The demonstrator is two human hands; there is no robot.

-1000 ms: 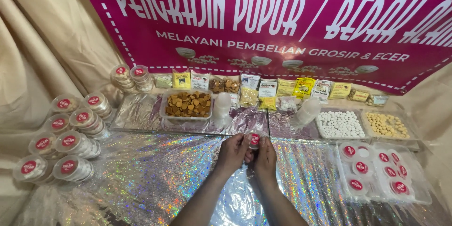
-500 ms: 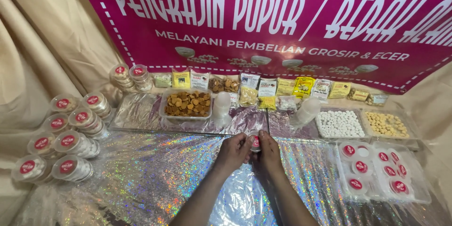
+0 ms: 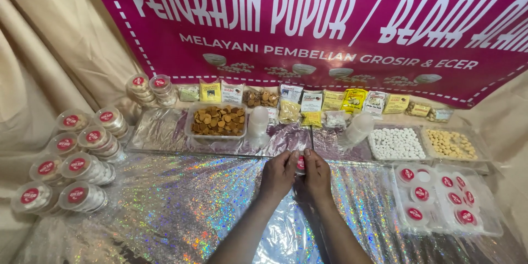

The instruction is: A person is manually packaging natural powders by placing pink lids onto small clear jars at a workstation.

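Hands: left hand point(image 3: 279, 175) and right hand point(image 3: 317, 174) are pressed close together mid-table, fingertips pinching a small round container point(image 3: 300, 164) between them. Only a sliver of its red label shows, so I can't tell much more about it.
Banner: big magenta banner point(image 3: 330, 27) across the back with white lettering, a dashed white border and little bowl pictures.
Packets: row of small sachets point(image 3: 352, 100) leaning along the banner's foot, mostly yellow and white, a couple of clear bags with brown bits.
Left stacks: clear round tubs with red round stickers point(image 3: 74, 165), stacked two-deep down the left edge, plus two taller stacks point(image 3: 151, 89) further back.
Trays: clear tray of brown discs point(image 3: 218, 120) back-centre; tray of small white balls point(image 3: 396, 143) and tray of pale yellow balls point(image 3: 451, 143) side by side at right.
Right box: shallow clear box point(image 3: 440, 201) near the right hand, holding more red-stickered round lids lying flat.
Bottles: two frosted white bottles point(image 3: 257, 122), one upright, one tipped over by the white balls.
Surface: table point(image 3: 165, 203) covered in holographic glitter foil, rainbow sparkle; crinkly clear plastic sheet under the hands.
Room: beige draped cloth point(image 3: 49, 49) as backdrop on the left.
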